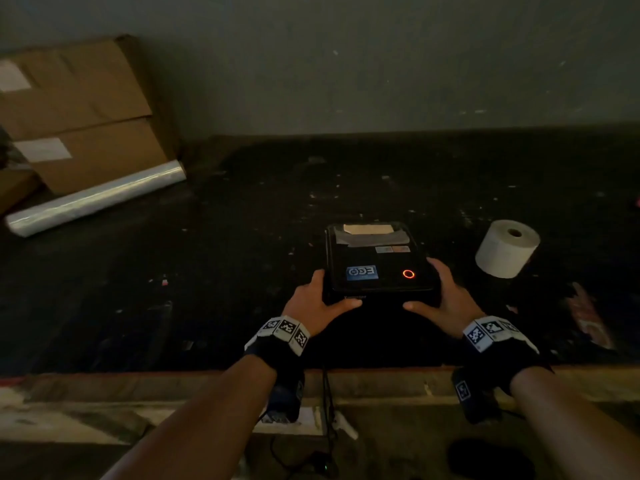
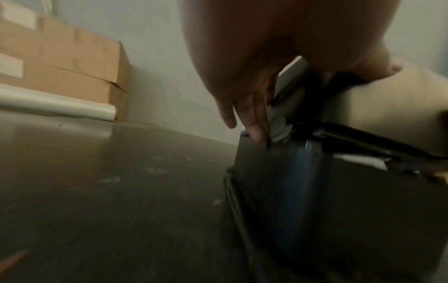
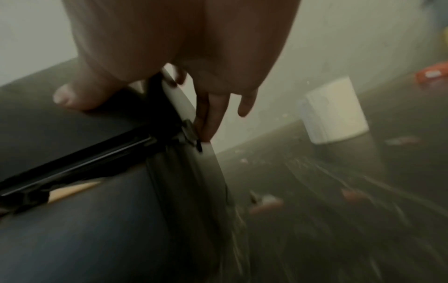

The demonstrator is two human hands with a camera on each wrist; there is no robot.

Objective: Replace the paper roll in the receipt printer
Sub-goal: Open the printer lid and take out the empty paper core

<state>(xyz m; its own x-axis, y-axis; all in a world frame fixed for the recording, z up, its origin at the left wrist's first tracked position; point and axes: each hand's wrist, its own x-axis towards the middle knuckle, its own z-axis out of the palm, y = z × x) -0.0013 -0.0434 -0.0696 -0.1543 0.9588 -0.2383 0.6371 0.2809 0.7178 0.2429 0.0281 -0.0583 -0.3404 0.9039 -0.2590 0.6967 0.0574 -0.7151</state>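
Observation:
The black receipt printer (image 1: 377, 261) sits on the dark tabletop (image 1: 173, 271), with a red ring light (image 1: 408, 274) glowing on its lid and a blue label beside it. My left hand (image 1: 320, 299) grips its near left corner, fingers (image 2: 254, 118) down the side and thumb along the front. My right hand (image 1: 446, 294) grips the near right corner the same way, fingers (image 3: 208, 118) on the side. A dark seam between lid and body (image 3: 84, 220) shows in both wrist views. A white paper roll (image 1: 507, 252) stands to the printer's right, apart from my hand.
Stacked cardboard boxes (image 1: 79, 112) lean at the back left, with a roll of clear film (image 1: 97, 199) lying in front of them. A wrapper (image 1: 588, 317) lies at the right. A black cable (image 1: 327, 393) hangs over the table's front edge (image 1: 381, 375).

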